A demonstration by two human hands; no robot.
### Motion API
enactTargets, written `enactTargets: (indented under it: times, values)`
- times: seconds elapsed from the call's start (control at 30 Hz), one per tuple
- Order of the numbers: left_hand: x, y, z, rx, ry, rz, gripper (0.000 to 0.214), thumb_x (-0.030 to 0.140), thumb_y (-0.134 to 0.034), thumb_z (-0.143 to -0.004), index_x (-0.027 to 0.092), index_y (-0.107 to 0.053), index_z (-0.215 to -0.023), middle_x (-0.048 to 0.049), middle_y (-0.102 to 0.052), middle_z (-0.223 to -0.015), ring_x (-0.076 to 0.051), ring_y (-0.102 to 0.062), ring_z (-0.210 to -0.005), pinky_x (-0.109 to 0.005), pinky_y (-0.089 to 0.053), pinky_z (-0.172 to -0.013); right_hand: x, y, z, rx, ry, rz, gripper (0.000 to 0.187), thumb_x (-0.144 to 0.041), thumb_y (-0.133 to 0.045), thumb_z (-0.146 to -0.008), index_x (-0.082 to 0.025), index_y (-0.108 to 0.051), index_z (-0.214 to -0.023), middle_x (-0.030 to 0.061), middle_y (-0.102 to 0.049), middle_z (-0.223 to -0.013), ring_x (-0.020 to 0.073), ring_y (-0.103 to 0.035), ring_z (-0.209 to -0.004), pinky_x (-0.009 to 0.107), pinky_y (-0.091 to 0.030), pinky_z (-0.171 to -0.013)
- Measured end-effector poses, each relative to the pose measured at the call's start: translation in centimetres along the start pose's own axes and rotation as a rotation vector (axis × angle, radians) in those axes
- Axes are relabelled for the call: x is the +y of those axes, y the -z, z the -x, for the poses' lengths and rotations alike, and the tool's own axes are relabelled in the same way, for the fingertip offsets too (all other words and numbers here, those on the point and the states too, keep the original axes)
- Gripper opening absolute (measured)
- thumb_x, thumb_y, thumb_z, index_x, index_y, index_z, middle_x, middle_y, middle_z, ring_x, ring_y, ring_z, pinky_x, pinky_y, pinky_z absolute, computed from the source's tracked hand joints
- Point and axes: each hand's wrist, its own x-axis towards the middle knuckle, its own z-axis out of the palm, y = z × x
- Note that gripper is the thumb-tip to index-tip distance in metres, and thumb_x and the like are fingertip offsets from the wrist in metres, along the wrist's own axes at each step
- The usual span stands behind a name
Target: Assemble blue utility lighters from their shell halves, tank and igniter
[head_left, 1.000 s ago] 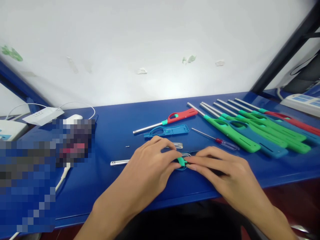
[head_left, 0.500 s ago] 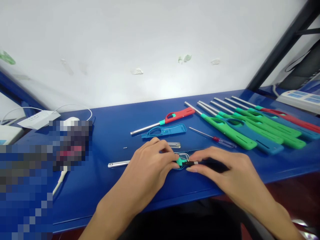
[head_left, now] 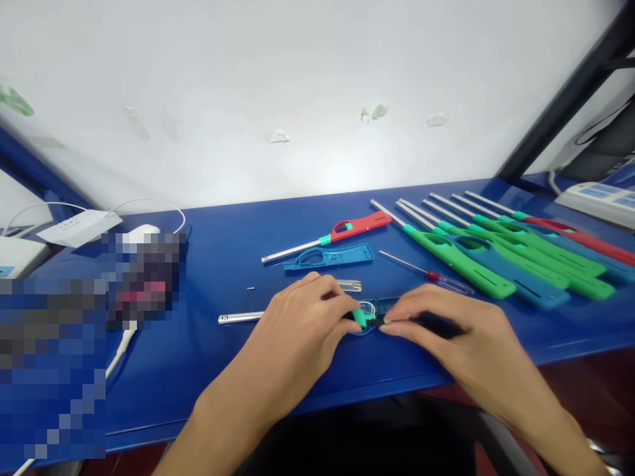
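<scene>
An opened long-neck lighter lies across the front of the table, its metal barrel (head_left: 241, 318) pointing left. My left hand (head_left: 297, 324) covers much of it and pinches a green trigger (head_left: 358, 318) between thumb and fingers. With thumb and fingertips my right hand (head_left: 451, 324) grips a small black part (head_left: 379, 322) joined to the trigger's right side. White wire (head_left: 368, 307) loops just above, over the blue lower shell (head_left: 387, 305). Behind my left hand rests a clear fuel tank (head_left: 350, 285), partly hidden. Farther back is the detached blue shell half (head_left: 330, 258), hollow side up.
A red lighter (head_left: 362, 226) lies at the back. Right of it are a screwdriver (head_left: 434, 276) and a row of several lighters (head_left: 461, 268). A small screw (head_left: 251, 288) sits left of my hands. A white power strip (head_left: 602, 201) is far right; a white cable (head_left: 116, 357) runs left.
My right fingers have closed in toward the trigger, and the black part's pale end is now hidden. More of the blue lower shell shows. The view has shifted slightly.
</scene>
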Motion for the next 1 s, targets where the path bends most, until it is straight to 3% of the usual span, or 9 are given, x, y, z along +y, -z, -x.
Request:
enactTargets:
  times: [0.47,0.67,1.0]
  values:
    - [0.11,-0.08,-0.05,-0.016,-0.059,-0.136,0.017,0.020,-0.059,-0.105,0.022,-0.071,-0.116,-0.0044,-0.069,-0.110,-0.026,-0.063,-0.106,-0.046,-0.056,-0.092,0.05,-0.22,-0.07,0.016,0.040,0.021,0.009,-0.028,-0.084,-0.088,-0.032,-0.076,-0.087,-0.0098,-0.078,-0.088,0.0126,-0.073,-0.080,0.021,-0.052,-0.083]
    - [0.42,0.02,-0.10,-0.006,-0.078,-0.146,0.013,0.019,-0.060,-0.104,0.020,-0.072,-0.103,-0.0056,-0.067,-0.108,-0.026,-0.063,-0.101,-0.045,-0.056,-0.087,0.02,-0.18,-0.11,0.007,0.053,0.040,0.008,-0.028,-0.083,-0.089,-0.030,-0.076,-0.087,-0.0079,-0.077,-0.089,0.0133,-0.073,-0.080,0.022,-0.053,-0.082]
    - [0.79,0.36,0.49,-0.040,-0.069,-0.140,0.013,0.014,-0.057,-0.103,0.020,-0.067,-0.110,-0.0050,-0.066,-0.113,-0.025,-0.062,-0.105,-0.046,-0.054,-0.092,-0.53,-0.47,-0.08,0.001,0.156,0.053,0.012,-0.019,-0.082,-0.089,-0.029,-0.076,-0.086,-0.0088,-0.077,-0.088,0.0095,-0.074,-0.078,0.017,-0.054,-0.080]
